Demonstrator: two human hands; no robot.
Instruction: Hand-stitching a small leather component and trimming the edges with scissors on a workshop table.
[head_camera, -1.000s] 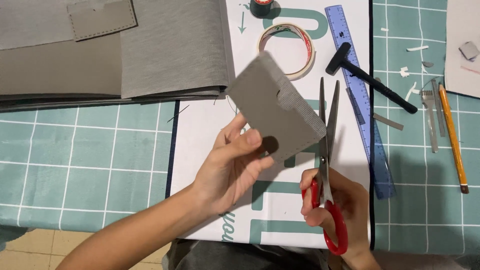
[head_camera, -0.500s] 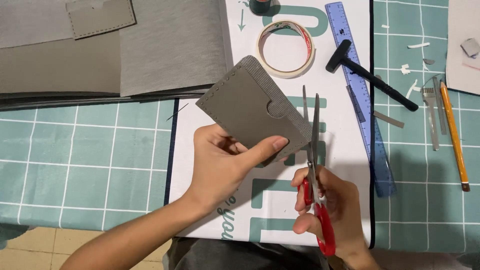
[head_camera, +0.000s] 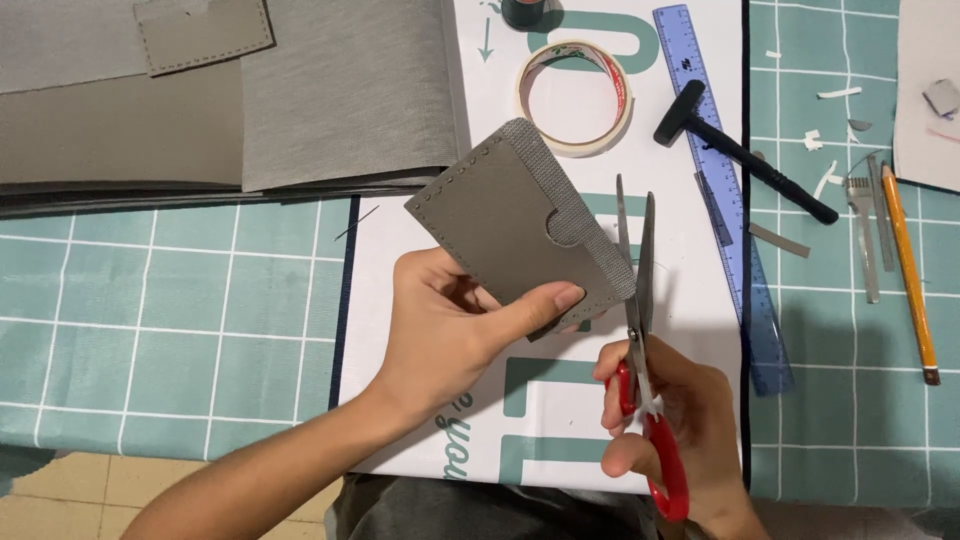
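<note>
**Nearly trimmed: scissors at the edge of the grey card holder**

Already the grey leather piece (head_camera: 510, 225) looks well along: two layers lie together, a row of punched holes runs along its upper and left edges, and a half-round notch is cut into the top layer near its right side. The left hand (head_camera: 455, 330) holds it tilted in the air over the white printed sheet (head_camera: 400, 300), thumb clamped across the lower edge and fingers behind it. The right hand (head_camera: 670, 420) is closed through the red handles of the scissors (head_camera: 640, 330), whose blades stand slightly apart, just beside the piece's right edge, the left blade touching or nearly touching its lower right corner. No thread shows in the holes, so by my judgement stitching is not yet done, and the right edge is what is being tidied; I cannot tell how much is left to cut.

Toward the top edge of the green cutting mat (head_camera: 150, 310) lie folded grey sheets (head_camera: 230, 110). A roll of tape (head_camera: 575, 95) lies on the white sheet; a blue ruler (head_camera: 720, 190) and a black hammer (head_camera: 740, 150) lie along its right edge. A pencil (head_camera: 905, 270) lies near the mat's right edge among small offcuts.
</note>
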